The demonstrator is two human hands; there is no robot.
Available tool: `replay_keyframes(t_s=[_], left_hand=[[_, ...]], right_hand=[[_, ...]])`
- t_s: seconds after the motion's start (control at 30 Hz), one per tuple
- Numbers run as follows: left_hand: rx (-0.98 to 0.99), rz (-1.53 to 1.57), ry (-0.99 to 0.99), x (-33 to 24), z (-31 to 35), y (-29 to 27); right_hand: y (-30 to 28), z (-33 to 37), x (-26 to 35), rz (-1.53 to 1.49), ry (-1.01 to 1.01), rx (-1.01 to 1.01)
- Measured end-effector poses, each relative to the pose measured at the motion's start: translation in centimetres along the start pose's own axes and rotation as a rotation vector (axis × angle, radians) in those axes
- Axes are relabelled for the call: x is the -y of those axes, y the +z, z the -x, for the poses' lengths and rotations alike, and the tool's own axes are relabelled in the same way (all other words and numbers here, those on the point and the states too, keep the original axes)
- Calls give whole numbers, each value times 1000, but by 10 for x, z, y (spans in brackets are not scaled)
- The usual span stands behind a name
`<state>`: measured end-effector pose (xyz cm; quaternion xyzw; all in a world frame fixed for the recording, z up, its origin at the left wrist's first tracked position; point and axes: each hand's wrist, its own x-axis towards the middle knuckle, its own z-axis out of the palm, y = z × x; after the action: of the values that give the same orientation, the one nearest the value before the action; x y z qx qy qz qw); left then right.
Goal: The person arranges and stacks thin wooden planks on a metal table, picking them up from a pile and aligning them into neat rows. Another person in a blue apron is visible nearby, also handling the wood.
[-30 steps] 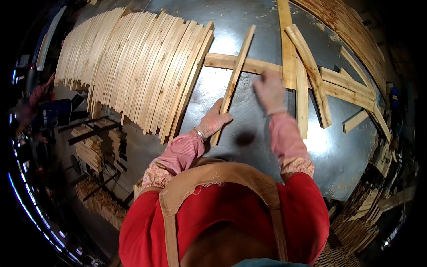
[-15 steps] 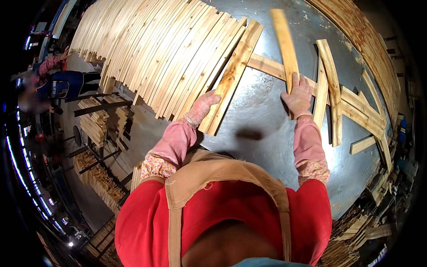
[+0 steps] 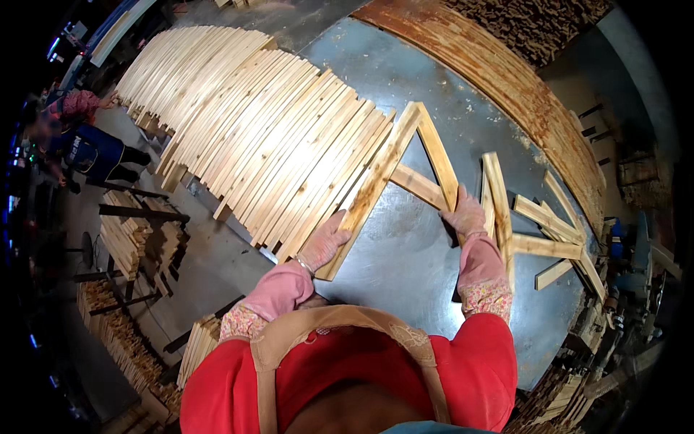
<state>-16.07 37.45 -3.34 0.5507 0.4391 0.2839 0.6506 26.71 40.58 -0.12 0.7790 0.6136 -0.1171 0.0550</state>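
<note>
My left hand [image 3: 323,242] is closed on the near part of a knotty wooden board [image 3: 372,192], its fingers at the left edge. That board slants beside a long row of pale wooden strips [image 3: 275,134]. My right hand [image 3: 465,215] grips the near end of a second board [image 3: 437,153]. The far ends of these two boards meet in a peak. Between them a shorter-looking crosswise board [image 3: 418,186] lies on the metal table [image 3: 405,249], and its right end disappears near my right hand.
Several loose boards [image 3: 546,246] lie crossed at the right of the table. Along the far right edge runs a worn brown wooden panel [image 3: 499,90]. Stacked strips [image 3: 119,242] stand on racks at the lower left. Another person [image 3: 90,137] is at the far left.
The second board's far end has swung left against the top of the knotty board. My right hand has come closer to the left one, and the whole view has shifted.
</note>
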Motion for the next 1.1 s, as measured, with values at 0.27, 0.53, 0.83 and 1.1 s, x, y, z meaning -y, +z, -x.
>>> replay_keyframes(t_s=[0.27,0.53,0.83,1.1], left_hand=[[4,-33,-154,2,7,-1],[111,741,-83,-90,55,-80],[-253,881,-108,-49,89,-219],[-138,-493,-202,-32,110,-328]], right_hand=[[70,33,-66,-965,416,-146],[115,72,272,-803,-106,212],[118,77,292,-1455,110,141],[49,105,356,-1434,259,342]])
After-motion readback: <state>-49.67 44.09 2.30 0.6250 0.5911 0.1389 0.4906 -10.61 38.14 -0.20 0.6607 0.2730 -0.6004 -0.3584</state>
